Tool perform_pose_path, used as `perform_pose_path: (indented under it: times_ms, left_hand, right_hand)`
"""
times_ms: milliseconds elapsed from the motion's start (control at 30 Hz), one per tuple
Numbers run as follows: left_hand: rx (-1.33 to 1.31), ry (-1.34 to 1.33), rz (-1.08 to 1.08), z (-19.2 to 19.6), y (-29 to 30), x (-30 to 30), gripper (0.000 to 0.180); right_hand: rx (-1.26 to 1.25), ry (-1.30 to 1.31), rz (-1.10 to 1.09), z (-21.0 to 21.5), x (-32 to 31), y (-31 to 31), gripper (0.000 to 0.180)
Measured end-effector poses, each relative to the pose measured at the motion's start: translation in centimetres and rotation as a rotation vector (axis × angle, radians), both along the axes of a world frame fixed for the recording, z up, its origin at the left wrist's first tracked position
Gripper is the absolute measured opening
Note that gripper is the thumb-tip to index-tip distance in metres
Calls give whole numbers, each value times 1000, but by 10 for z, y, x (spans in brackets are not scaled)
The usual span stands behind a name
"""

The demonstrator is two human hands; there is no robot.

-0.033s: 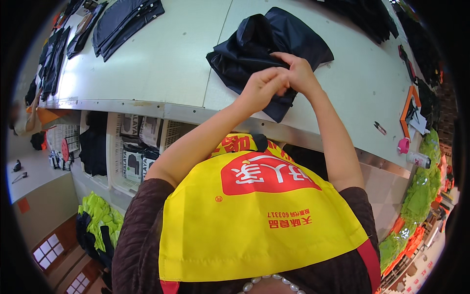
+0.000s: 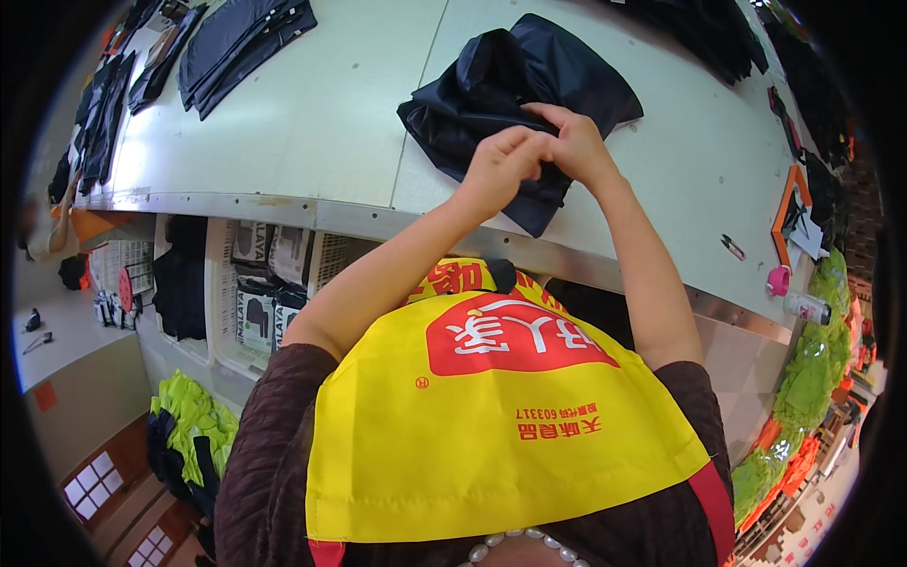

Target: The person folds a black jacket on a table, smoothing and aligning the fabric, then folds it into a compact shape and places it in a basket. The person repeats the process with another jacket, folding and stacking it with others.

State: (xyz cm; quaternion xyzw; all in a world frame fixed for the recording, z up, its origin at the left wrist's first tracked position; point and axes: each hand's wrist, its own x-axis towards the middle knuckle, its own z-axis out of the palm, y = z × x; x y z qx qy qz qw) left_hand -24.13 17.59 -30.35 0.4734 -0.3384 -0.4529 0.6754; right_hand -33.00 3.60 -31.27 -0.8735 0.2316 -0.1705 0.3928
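A black, smooth-fabric garment (image 2: 576, 71) lies bunched and partly folded on the pale worktable (image 2: 312, 104), one corner reaching its front edge. Above its near part, my two hands meet. My left hand (image 2: 503, 170) is closed, its fingers curled and its fingertips against the right hand. My right hand (image 2: 578, 146) is closed too, with one finger stretched along the dark cloth. Whatever the fingers pinch is hidden between them.
Folded black garments (image 2: 246, 42) are stacked at the far left. On the right are small snips (image 2: 733, 248), an orange frame (image 2: 786, 213), a pink object (image 2: 778, 281) and a can (image 2: 808, 307). White baskets (image 2: 222, 283) of packets sit below the table. Another person's arm (image 2: 64, 222) shows at far left.
The fingers of my left hand have shifted slightly against the right hand. The black garment stays in nearly the same place.
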Motion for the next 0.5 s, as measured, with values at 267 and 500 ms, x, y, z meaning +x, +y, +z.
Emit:
perform_pose_path:
  times_ms: [267,500]
  left_hand:
    - [539,347,170,6,132,63,21]
    - [1101,375,131,-115,429,92,21]
  right_hand:
    - [-225,26,14,-15,-11,-1,34]
    - [-238,107,37,-4,-13,1,33]
